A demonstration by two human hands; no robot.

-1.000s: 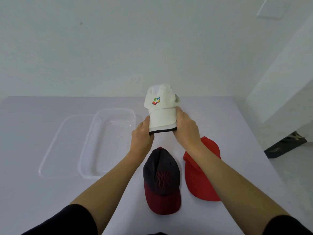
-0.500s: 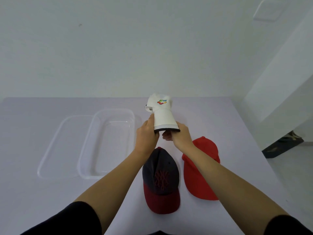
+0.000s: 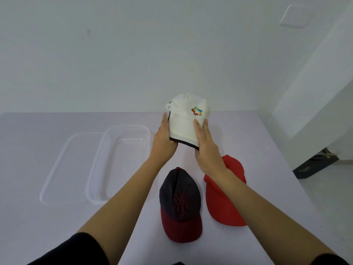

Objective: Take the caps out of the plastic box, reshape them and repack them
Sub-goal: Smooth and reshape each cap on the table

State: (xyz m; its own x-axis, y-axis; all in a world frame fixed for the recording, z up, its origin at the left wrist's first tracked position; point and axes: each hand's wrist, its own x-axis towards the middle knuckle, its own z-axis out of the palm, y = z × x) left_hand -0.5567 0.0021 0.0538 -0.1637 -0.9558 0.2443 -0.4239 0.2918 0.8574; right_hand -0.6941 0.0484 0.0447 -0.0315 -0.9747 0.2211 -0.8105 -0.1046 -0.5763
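Both my hands hold a white cap [image 3: 183, 119] with a coloured logo above the table's middle, its black-edged brim pointing toward me. My left hand [image 3: 164, 140] grips the brim's left side from below. Fingers of my right hand [image 3: 205, 144] lie over the brim's right side, the thumb hidden beneath. A navy cap with a dark red brim [image 3: 180, 203] lies on the table under my forearms, and a red cap [image 3: 223, 199] lies next to it on the right, partly hidden by my right arm. The clear plastic box [image 3: 131, 128] stands to the left with nothing in it.
The box's clear lid [image 3: 57, 178] lies flat just left of the box. The pale table [image 3: 38, 226] ends at a white wall behind and drops off on the right, where a white partition and the floor show.
The white cap has come down and tilted so its logo faces right. My hands shifted from the brim's front edge to its two sides, and the squeezed brim has spread wider.
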